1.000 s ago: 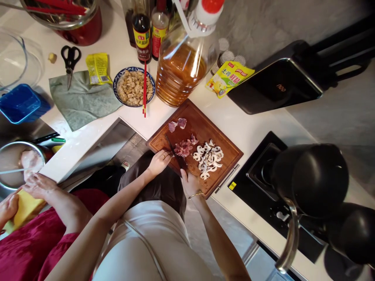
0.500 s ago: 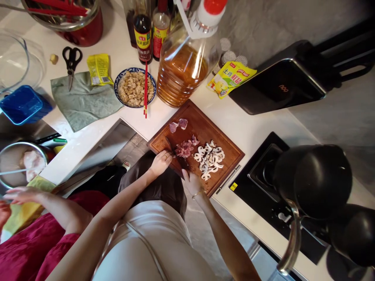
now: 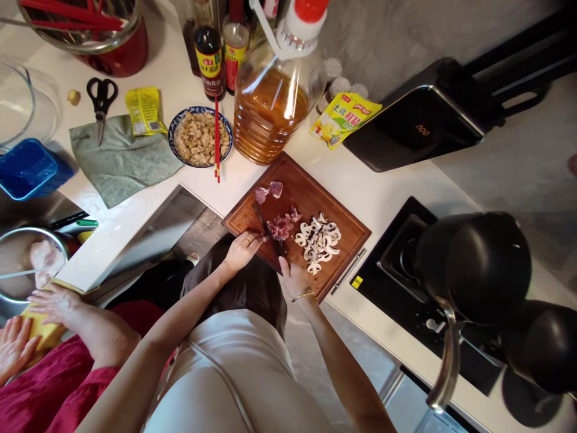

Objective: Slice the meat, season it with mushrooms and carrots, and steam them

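A brown wooden cutting board (image 3: 336, 198) lies on the white counter in front of me. On it sit a pile of red meat pieces (image 3: 283, 226), two more meat bits (image 3: 269, 191) farther back, and sliced white mushrooms (image 3: 321, 239). My right hand (image 3: 294, 276) is closed around the handle of a dark knife (image 3: 267, 225), whose blade rests at the meat pile. My left hand (image 3: 243, 248) presses on the board's near edge beside the blade, fingers curled down.
A large oil jug (image 3: 270, 102), sauce bottles (image 3: 208, 51), a bowl with red chopsticks (image 3: 201, 137), scissors (image 3: 101, 102) on a green cloth and a blue tub (image 3: 27, 168) stand behind. A black pot (image 3: 478, 264) sits on the hob. Another person's hands (image 3: 49, 304) work at the left.
My hands and the knife have barely shifted at the meat pile. The other person's hands at the left moved down onto a yellow cloth.
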Available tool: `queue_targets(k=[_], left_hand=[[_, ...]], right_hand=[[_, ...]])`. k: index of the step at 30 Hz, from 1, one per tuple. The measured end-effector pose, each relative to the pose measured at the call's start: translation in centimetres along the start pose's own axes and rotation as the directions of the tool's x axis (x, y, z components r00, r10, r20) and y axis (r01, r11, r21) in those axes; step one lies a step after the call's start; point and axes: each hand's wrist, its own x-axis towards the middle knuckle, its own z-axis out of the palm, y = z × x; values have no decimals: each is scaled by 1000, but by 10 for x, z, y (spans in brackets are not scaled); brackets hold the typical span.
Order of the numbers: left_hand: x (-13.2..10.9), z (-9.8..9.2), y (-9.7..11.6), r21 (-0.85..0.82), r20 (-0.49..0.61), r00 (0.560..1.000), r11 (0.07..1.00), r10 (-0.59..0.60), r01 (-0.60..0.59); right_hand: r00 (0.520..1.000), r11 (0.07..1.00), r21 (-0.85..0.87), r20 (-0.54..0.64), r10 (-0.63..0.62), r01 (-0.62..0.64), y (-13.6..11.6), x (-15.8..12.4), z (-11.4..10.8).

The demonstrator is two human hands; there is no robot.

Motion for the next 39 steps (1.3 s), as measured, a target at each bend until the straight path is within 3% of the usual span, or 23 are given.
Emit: queue_targets(k=[5,16,23,30,35,39], left_hand=[[6,2,3,50,-12,999,998,34,-34],[14,0,7,138,-89,996,990,11,2],[12,5,6,138,-68,997,990,47,-37],[10,-1,7,45,-26,999,998,43,-42],[8,-1,4,23,-78,997,999,27,-26],[11,0,4,63,-47,998,997,47,-44]], right_hand=[[997,997,34,-36,-73,74,0,-2,6],[1000,997,-83,22,-1,3,1,-16,1],[999,997,-73,51,9,-6,-25,15,3],[997,978,202,-58,-42,53,-5,20,3],[999,989,139,-10,-39,40,-1,4,1],[999,996,86,33,-31,28,2,-3,2]])
